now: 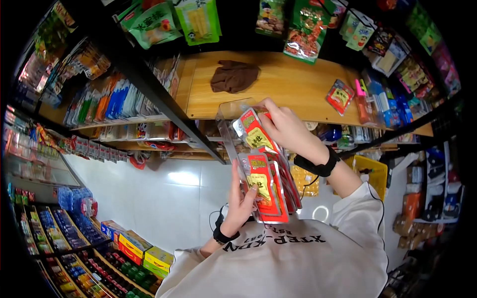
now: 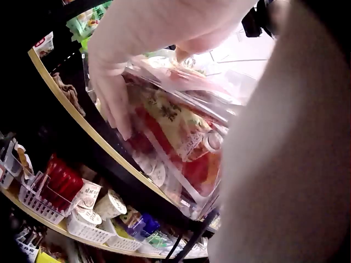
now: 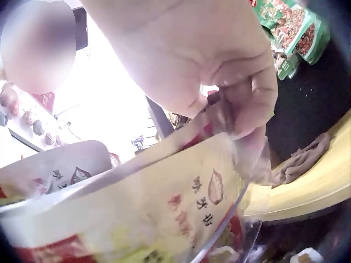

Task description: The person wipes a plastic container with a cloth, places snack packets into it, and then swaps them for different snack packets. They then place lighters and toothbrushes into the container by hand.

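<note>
A clear plastic box (image 1: pixel 228 130) filled with red and yellow foil snack packets is held in front of the chest. My left hand (image 1: pixel 238 206) grips its lower part, fingers along the side and thumb over the front packets (image 1: pixel 263 191). At the far end my right hand (image 1: pixel 284 126) pinches the edge of a snack packet (image 1: pixel 254 130), which leans within the box. In the right wrist view, the curled fingers meet the top of a packet (image 3: pixel 181 203). Clear plastic covers red packets (image 2: pixel 175 137) in the left wrist view.
Ahead is a wooden shelf (image 1: pixel 298 84) bearing a crumpled brown cloth (image 1: pixel 234 77) and one red packet (image 1: pixel 340 97). Green snack bags (image 1: pixel 308 30) hang above it. A black upright post (image 1: pixel 164 102) stands to the left. A yellow crate (image 1: pixel 370 171) sits at the right.
</note>
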The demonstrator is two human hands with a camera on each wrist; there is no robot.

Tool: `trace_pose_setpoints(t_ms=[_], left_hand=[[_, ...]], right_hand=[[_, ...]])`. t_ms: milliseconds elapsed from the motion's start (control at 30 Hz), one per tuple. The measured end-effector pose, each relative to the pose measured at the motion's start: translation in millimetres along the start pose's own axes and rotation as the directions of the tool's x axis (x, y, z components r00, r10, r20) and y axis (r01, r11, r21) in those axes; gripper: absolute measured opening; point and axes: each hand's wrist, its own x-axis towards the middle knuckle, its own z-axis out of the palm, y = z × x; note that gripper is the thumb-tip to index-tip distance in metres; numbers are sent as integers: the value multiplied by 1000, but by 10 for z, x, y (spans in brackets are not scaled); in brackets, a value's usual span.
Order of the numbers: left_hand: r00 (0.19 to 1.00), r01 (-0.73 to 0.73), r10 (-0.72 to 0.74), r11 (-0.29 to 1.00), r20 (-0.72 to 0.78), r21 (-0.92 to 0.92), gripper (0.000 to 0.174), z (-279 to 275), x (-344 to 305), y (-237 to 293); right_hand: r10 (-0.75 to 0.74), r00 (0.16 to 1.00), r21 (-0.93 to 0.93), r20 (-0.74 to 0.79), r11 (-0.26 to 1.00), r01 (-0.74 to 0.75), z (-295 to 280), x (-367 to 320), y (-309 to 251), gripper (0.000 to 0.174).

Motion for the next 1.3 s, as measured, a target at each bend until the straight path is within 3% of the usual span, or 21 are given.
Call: trace_pose_setpoints(t_ms=[67, 100, 167, 233, 267, 333, 400, 467, 500, 533, 633, 700, 733, 800, 833, 867, 933, 1033, 1133, 1200, 1300], left_hand=[[999, 21, -23, 999, 33, 41, 73, -34, 5, -35], [998, -1, -3, 996, 55, 86, 73, -38, 17, -41], [996, -19, 8, 991, 88, 130, 73, -12, 42, -28], [998, 26, -21, 996, 64, -91, 73, 62, 71, 38], [997, 32, -26, 995, 69, -92, 73, 76, 74, 62], [990, 92, -86, 994, 108, -59, 73, 80, 82, 97], [990, 56, -48, 997, 132, -58, 73, 130, 113, 72], [985, -69, 61, 997, 160, 41, 73, 185, 132, 54], [986, -62, 54, 997, 159, 42, 73, 225, 140, 73], [990, -37, 35, 999, 133, 10, 72, 269, 137, 115], [996, -15, 18, 999, 91, -33, 72, 387, 153, 118], [997, -27, 29, 999, 69, -43, 72, 467, 166, 101], [999, -26, 28, 999, 45, -45, 71, 512, 168, 87], [1000, -25, 24, 998, -8, -53, 70, 599, 166, 57], [1000, -28, 27, 998, -15, -52, 70, 634, 167, 43], [999, -30, 29, 999, -16, -24, 70, 663, 168, 29], [999, -34, 34, 999, -15, 5, 69, 757, 188, -15], [990, -135, 134, 991, -48, -21, 69, 955, 211, -104], [983, -165, 172, 983, -73, 82, 69, 1130, 212, -136], [984, -155, 160, 986, -81, 60, 69, 1207, 199, -156], [971, -201, 213, 973, -104, 117, 70, 1298, 163, -267]], right_hand=[[2, 999, -93, 36, 996, 1, 22, 1, 97, 22], [82, 990, -86, 113, 994, -72, 11, -6, 139, 29], [95, 995, -50, 22, 994, -94, 20, -47, 118, 30], [133, 988, 46, -78, 990, -130, -16, -85, 104, 36], [140, 987, 45, -78, 990, -137, -54, -120, 113, 36], [79, 991, -86, 111, 994, -69, -140, -194, 122, 40], [108, 977, -116, 183, 989, -88, -174, -249, 123, 41], [160, 980, -78, 117, 985, -151, -164, -257, 222, 43], [177, 982, 39, 59, 983, -180, -224, -244, 196, 47], [106, 994, 68, -2, 992, -106, -242, -232, 258, 52], [38, 999, 34, -3, 999, -38, -313, -278, 277, 43], [-220, 955, -153, -196, 969, 192, -355, -365, 248, 36], [-188, 960, -143, -209, 977, 160, -456, -418, 171, 32], [-209, 971, -114, -112, 974, 196, -662, -551, 53, 35], [-109, 992, -132, 64, 984, 117, -753, -649, -55, 36], [-113, 991, -130, 65, 984, 121, -740, -754, -71, 36], [-149, 963, -85, 223, 982, 171, -696, -959, -67, 39], [-228, 971, -152, 72, 960, 237, -531, -1221, -1, 48], [-240, 964, -285, 113, 922, 263, -529, -1358, 91, 51], [-243, 961, -282, 131, 920, 271, -567, -1423, 153, 55], [-236, 962, -185, 138, 948, 259, -728, -1485, 168, 46]])
